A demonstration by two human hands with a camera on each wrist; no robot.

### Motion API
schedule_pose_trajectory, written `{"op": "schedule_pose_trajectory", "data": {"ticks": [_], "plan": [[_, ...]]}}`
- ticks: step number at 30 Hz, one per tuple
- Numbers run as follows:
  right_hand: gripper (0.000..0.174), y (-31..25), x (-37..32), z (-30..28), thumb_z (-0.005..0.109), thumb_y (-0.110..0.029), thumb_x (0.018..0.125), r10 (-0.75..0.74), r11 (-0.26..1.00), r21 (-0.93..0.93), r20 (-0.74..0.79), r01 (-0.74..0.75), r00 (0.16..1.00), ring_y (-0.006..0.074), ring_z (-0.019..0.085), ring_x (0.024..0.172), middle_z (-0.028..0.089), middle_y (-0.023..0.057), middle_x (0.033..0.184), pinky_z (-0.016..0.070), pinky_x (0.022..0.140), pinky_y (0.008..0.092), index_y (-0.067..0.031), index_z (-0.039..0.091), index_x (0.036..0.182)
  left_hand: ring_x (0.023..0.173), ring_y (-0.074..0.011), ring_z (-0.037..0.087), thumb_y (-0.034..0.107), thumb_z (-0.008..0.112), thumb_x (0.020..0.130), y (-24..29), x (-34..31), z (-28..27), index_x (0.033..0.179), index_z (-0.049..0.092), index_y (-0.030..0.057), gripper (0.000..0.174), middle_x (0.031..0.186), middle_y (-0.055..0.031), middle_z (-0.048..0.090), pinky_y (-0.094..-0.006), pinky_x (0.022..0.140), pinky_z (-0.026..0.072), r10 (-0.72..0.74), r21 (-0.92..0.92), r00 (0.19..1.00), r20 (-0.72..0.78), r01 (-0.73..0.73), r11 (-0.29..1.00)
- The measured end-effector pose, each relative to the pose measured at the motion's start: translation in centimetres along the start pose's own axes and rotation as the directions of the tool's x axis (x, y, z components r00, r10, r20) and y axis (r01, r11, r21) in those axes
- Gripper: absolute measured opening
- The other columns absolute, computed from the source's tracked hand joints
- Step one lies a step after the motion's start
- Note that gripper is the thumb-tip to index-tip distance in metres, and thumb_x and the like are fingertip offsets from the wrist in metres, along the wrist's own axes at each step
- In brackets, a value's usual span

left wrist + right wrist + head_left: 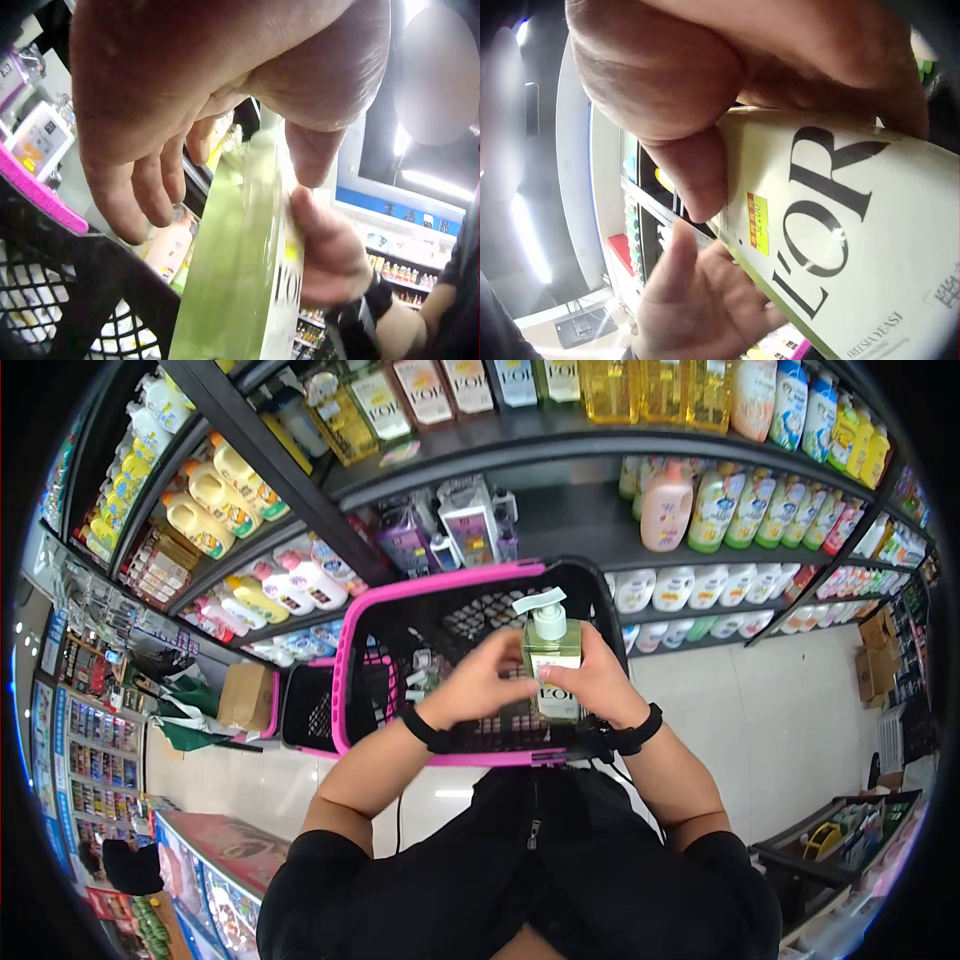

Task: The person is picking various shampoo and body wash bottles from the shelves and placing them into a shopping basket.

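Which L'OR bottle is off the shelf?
The green bottle, gripped by the right hand above the basket; the others stand on the upper shelf.

Stocked dark shelves (560,525) curve above a pale, glossy tiled floor (740,710) reflecting light

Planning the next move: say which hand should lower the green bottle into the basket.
Probably the right hand: its grip is round the green bottle, over the basket, while the left hand is open beside it.
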State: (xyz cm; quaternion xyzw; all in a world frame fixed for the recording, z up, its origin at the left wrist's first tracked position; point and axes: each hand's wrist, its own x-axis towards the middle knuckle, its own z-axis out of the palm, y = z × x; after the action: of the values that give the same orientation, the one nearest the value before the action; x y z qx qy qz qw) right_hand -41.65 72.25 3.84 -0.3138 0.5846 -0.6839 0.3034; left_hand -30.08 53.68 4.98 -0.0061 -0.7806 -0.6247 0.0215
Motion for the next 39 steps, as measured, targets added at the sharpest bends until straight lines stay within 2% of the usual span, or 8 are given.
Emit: {"op": "schedule_pose_trajectory", "data": {"ticks": [4, 6, 7, 11, 23, 31, 34, 39], "plan": [[0.067, -0.3, -0.7, 1.8, 0.083, -0.014, 0.078, 0.029, 0.969, -0.249, 0.077, -0.009, 0.997, 0.0270, 0.063, 0.111, 0.063, 0.0179, 0.117, 0.0491, 0.096, 0.0367, 0.0049, 0.046, 0.131, 0.106, -0.0190, 0.062, 0.011, 0.076, 0.089, 3.4, -1.3, -4.2, 0.137, 0.046, 0.0026, 0.057, 0.114, -0.0071, 0.061, -0.0348, 0.091, 0.0513, -0.033, -0.118, 0.999, -0.012, 0.032, 0.992], [0.060, 0.3, -0.7, 3.1, 0.082, -0.009, 0.080, -0.023, 0.926, -0.373, 0.086, 0.054, 0.996, 0.0181, 0.062, 0.108, 0.063, 0.0119, 0.114, 0.0498, 0.094, 0.0338, 0.0013, 0.048, 0.128, 0.103, -0.0189, 0.061, 0.018, 0.077, 0.088, 6.3, -1.2, -5.5, 0.136, 0.050, 0.0027, 0.056, 0.116, -0.0097, 0.061, -0.0340, 0.090, 0.0502, 0.033, 0.357, 0.987, 0.160, -0.089, 0.930], [0.067, 0.7, -0.6, 3.8, 0.085, -0.014, 0.075, -0.035, 0.919, -0.389, 0.072, 0.060, 0.997, 0.0370, 0.063, 0.111, 0.063, 0.0213, 0.115, 0.0495, 0.095, 0.0407, 0.0033, 0.048, 0.129, 0.095, -0.0197, 0.064, 0.022, 0.078, 0.087, 6.7, -1.1, -6.1, 0.129, 0.056, 0.0015, 0.051, 0.108, -0.0111, 0.063, -0.0333, 0.084, 0.0507, 0.062, 0.516, 0.963, 0.262, -0.194, 0.834], [0.064, -0.2, -1.3, 6.2, 0.084, -0.015, 0.074, -0.094, 0.838, -0.539, 0.009, 0.084, 0.995, 0.0399, 0.062, 0.111, 0.063, 0.0228, 0.115, 0.0499, 0.093, 0.0429, 0.0016, 0.050, 0.125, 0.082, -0.0223, 0.065, 0.022, 0.076, 0.088, 8.7, -2.4, -6.9, 0.128, 0.056, 0.0014, 0.048, 0.097, -0.0108, 0.066, -0.0357, 0.076, 0.0515, 0.017, 0.532, 0.943, 0.332, -0.202, 0.822], [0.063, 4.7, 0.2, 12.7, 0.085, -0.017, 0.076, -0.032, 0.793, -0.608, 0.020, 0.038, 0.999, 0.0380, 0.064, 0.105, 0.064, 0.0219, 0.111, 0.0512, 0.089, 0.0421, 0.0010, 0.051, 0.125, 0.071, -0.0307, 0.065, 0.018, 0.072, 0.088, 3.3, -6.1, -11.7, 0.107, 0.059, 0.0058, 0.026, 0.076, -0.0139, 0.064, -0.0397, 0.062, 0.0475, -0.044, 0.626, 0.973, 0.225, -0.109, 0.772], [0.064, 5.2, -0.5, 15.1, 0.082, -0.016, 0.078, 0.135, 0.714, -0.700, 0.098, -0.028, 0.986, 0.0381, 0.063, 0.111, 0.063, 0.0231, 0.117, 0.0490, 0.095, 0.0424, 0.0020, 0.049, 0.130, 0.083, -0.0402, 0.066, 0.025, 0.071, 0.086, -0.1, -7.7, -14.0, 0.105, 0.059, 0.0054, 0.030, 0.086, -0.0191, 0.067, -0.0479, 0.071, 0.0507, -0.110, 0.584, 0.927, 0.358, -0.131, 0.801], [0.063, 5.5, -1.1, 15.5, 0.079, -0.014, 0.080, -0.012, 0.743, -0.668, 0.045, 0.039, 0.999, 0.0388, 0.060, 0.116, 0.061, 0.0243, 0.123, 0.0480, 0.099, 0.0425, 0.0027, 0.048, 0.133, 0.065, -0.0276, 0.062, 0.016, 0.073, 0.085, -2.9, -7.1, -14.7, 0.103, 0.061, 0.0052, 0.024, 0.072, -0.0120, 0.063, -0.0385, 0.060, 0.0451, -0.126, 0.567, 0.923, 0.364, -0.112, 0.816], [0.071, 5.0, -3.0, 16.1, 0.077, -0.010, 0.080, -0.130, 0.740, -0.671, -0.074, 0.047, 0.989, 0.0418, 0.052, 0.127, 0.050, 0.0238, 0.139, 0.0447, 0.107, 0.0425, -0.0020, 0.043, 0.142, 0.090, -0.0389, 0.067, 0.021, 0.071, 0.080, -13.4, -5.5, -14.0, 0.106, 0.062, 0.0047, 0.032, 0.093, -0.0206, 0.068, -0.0477, 0.078, 0.0515, -0.250, 0.738, 0.874, 0.416, -0.163, 0.655]]}}
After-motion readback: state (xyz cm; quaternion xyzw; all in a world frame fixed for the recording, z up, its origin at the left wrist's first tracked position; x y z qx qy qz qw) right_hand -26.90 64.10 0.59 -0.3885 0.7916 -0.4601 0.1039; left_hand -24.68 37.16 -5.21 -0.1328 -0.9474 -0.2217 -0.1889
